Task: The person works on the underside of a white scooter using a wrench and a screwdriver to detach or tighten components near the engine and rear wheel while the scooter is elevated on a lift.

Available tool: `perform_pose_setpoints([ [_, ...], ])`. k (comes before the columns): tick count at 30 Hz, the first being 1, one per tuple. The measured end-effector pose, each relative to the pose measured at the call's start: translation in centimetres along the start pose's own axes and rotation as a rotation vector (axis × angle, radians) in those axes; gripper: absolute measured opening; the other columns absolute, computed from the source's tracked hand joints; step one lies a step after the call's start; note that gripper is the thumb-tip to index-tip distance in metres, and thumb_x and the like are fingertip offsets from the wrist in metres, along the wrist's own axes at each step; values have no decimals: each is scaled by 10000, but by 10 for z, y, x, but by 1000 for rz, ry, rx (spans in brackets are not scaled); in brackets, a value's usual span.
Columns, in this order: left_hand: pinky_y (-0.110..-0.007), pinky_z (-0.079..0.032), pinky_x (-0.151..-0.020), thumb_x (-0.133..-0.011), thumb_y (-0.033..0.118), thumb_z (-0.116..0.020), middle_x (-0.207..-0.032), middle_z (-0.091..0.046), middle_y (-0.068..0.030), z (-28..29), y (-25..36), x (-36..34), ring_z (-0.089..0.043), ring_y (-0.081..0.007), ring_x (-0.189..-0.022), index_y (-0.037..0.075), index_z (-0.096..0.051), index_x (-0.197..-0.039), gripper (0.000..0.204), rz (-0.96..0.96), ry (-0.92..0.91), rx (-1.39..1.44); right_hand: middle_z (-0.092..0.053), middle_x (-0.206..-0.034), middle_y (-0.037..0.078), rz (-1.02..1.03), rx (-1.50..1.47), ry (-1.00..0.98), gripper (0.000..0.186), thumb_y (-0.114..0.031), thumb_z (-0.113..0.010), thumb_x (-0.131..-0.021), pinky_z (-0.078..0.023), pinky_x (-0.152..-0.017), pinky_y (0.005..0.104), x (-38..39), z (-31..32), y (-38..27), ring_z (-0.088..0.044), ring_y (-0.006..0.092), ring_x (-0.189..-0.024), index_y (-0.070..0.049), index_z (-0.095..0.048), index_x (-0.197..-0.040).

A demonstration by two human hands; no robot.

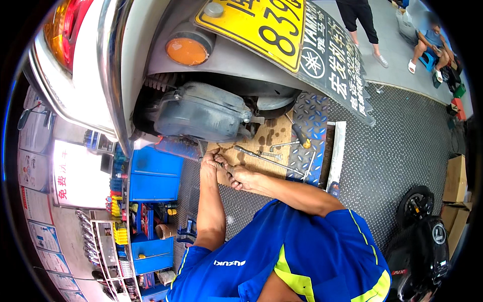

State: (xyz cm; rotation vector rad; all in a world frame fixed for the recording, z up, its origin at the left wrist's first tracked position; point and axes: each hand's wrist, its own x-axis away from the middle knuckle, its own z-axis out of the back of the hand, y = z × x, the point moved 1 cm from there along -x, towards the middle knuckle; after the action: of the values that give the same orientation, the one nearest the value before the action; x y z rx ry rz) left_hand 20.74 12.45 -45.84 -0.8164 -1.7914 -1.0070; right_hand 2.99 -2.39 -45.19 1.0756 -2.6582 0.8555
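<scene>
Below the scooter's dark, dusty air filter housing (201, 113), both of my hands are close together. My left hand (210, 160) has its fingers closed near the scooter's underside; what they pinch is hidden. My right hand (241, 178) is wrapped round a thin metal tool (225, 167), whose tip end reaches the left fingers. Its exact kind does not show. Oil-stained cardboard (274, 132) lies beneath. On it, to the right of my hands, rest a long-handled wrench (266, 159) and an L-shaped wrench (283, 145).
A yellow number plate (256, 27) and black mudguard (332, 60) overhang the work. A dark-handled tool (302, 136) lies on the metal lift plate (309, 113). Blue tool cabinets (155, 176) stand left, a black scooter (417, 256) lower right. Two people are at the upper right.
</scene>
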Motion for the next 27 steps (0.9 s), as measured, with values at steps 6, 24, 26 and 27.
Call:
perform_pose_setpoints([
  [6,-287,-266,-393,-1044,263,-529,-460,-292,14,-13,-9,-1,-243,-137,-372,166,-288,-568,542,-14,47,-24,-334,-645,-59,96,44,49,430,-490,-407,-1093,-217,-394,245,8,10,5,-284,67,-491,-153,-431,-826],
  [24,-296,-249,-413,-1044,253,-528,-478,-215,27,16,8,1,-195,-148,-401,166,-291,-586,522,-132,53,-66,-478,-603,4,117,368,80,434,-518,-507,-1033,-285,-351,267,70,-17,8,-402,108,-435,-95,-488,-941],
  [26,-297,-258,-423,-1048,240,-522,-482,-217,19,0,10,3,-214,-153,-402,176,-287,-583,526,-106,-27,-105,-483,-604,-2,232,285,64,382,-478,-534,-1032,-273,-346,262,24,3,23,-393,100,-428,-103,-500,-965],
  [27,-294,-264,-425,-1050,253,-516,-482,-218,22,-10,9,4,-213,-148,-402,176,-298,-590,515,-119,-74,-118,-485,-604,-5,290,243,61,357,-457,-547,-1031,-267,-343,259,5,12,25,-388,96,-424,-107,-507,-976],
])
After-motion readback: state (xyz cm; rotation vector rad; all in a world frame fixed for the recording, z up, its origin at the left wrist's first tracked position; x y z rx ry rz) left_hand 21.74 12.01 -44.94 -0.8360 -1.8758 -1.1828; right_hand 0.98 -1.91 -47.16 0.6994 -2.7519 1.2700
